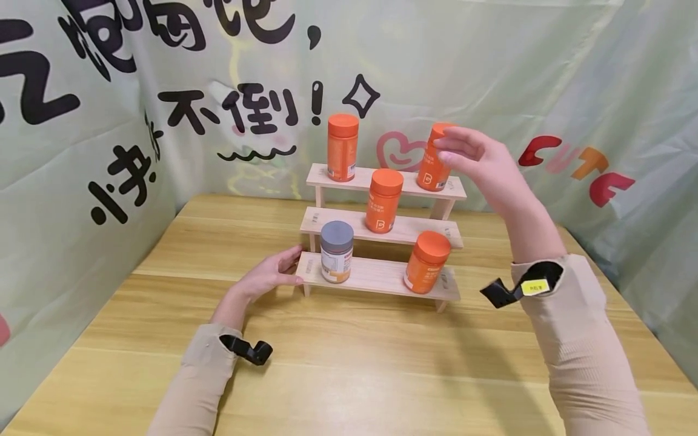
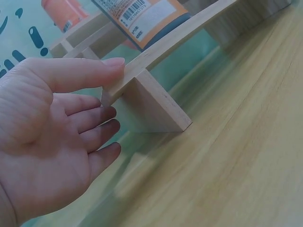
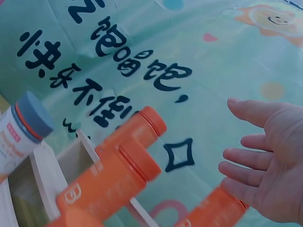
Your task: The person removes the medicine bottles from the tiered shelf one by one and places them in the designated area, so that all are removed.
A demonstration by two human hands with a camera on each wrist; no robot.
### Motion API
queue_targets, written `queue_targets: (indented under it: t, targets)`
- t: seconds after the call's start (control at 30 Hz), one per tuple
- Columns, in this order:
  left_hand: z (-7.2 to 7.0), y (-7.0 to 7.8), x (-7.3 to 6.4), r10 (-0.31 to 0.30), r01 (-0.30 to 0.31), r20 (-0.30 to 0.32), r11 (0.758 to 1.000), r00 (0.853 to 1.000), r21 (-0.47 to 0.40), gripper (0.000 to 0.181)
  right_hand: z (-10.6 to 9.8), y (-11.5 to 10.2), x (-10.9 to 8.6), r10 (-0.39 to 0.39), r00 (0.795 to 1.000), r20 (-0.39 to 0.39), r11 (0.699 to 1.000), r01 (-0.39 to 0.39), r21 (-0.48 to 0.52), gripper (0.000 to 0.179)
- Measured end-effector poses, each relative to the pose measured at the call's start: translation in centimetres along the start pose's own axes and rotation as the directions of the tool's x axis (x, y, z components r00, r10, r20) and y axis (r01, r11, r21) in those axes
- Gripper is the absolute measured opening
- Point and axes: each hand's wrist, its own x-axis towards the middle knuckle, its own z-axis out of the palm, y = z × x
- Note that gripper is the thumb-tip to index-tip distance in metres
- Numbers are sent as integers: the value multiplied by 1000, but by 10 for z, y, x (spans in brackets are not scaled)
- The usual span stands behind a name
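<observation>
A three-step wooden shelf stands on the table with jars on it. My left hand holds the left end of its lowest board, thumb on the board's end and fingers beside and below it. At the top right stands an orange jar; my right hand is beside its lid, thumb and fingers apart, overlapping the lid in the head view. A grey-lidded jar and an orange jar share the lowest step. Another orange jar is on the middle step, and one more orange jar at the top left.
A light wooden table lies under the shelf. Behind and at both sides hangs a pale green cloth with black characters and colored drawings. Black wrist mounts sit on both sleeves.
</observation>
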Motion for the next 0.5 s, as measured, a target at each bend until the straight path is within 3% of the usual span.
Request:
queue_targets:
  t: [0.3,0.5]
  targets:
    - [0,0,1,-20,20,-5,1000,1000,8,83,32,-24,39,56,994,94,996,-49,-75,65]
    - [1,-1,2,-20,20,1,1000,1000,11,82,60,-30,65,139,985,105,986,-128,-109,67]
